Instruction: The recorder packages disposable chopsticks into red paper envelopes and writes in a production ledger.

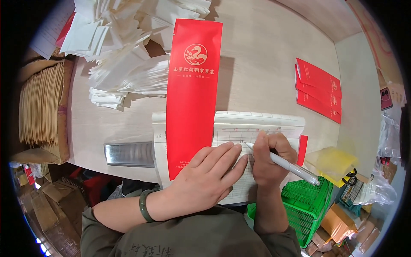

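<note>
My right hand grips a white pen, its tip on the ruled page of an open ledger. Handwriting shows near the tip. My left hand lies flat with its fingers stretched out over the page. It rests beside the lower end of a long red paper sleeve with a gold bird emblem. The sleeve lies lengthwise across the left part of the ledger. A green bangle circles my left wrist. Part of the page is hidden under both hands.
White paper packets are heaped at the back left. An open carton of thin wooden sticks stands at the left. A shiny metal piece lies left of the ledger. Red packets lie far right; a green basket stands below the table.
</note>
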Demonstrator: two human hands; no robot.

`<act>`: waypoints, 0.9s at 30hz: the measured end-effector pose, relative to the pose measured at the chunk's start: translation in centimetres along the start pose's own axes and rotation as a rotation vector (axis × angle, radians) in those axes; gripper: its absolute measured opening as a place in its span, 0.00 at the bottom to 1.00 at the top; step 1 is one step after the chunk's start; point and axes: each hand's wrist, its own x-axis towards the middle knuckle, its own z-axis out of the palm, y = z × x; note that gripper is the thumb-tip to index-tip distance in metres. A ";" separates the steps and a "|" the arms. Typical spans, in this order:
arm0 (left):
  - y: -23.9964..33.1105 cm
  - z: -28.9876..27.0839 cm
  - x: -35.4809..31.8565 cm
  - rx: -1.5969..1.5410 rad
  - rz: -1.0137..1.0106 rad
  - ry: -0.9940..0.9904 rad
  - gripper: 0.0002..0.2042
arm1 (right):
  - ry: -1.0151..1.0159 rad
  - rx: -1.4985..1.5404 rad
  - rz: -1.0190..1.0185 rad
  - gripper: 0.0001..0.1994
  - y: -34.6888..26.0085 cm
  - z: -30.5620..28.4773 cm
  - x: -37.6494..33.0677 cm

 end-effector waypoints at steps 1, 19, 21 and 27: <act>0.0 0.0 0.0 -0.002 0.001 0.000 0.31 | 0.001 -0.001 -0.003 0.17 0.1 0.0 0.0; 0.0 0.0 0.0 0.000 0.007 -0.024 0.30 | -0.017 -0.056 -0.030 0.18 0.1 0.1 -0.1; -0.1 0.0 0.0 -0.006 0.008 -0.017 0.30 | -0.016 -0.055 -0.029 0.18 0.1 0.1 -0.1; -0.1 -0.1 0.1 -0.019 0.005 -0.023 0.31 | -0.025 -0.059 -0.025 0.18 0.2 0.0 0.0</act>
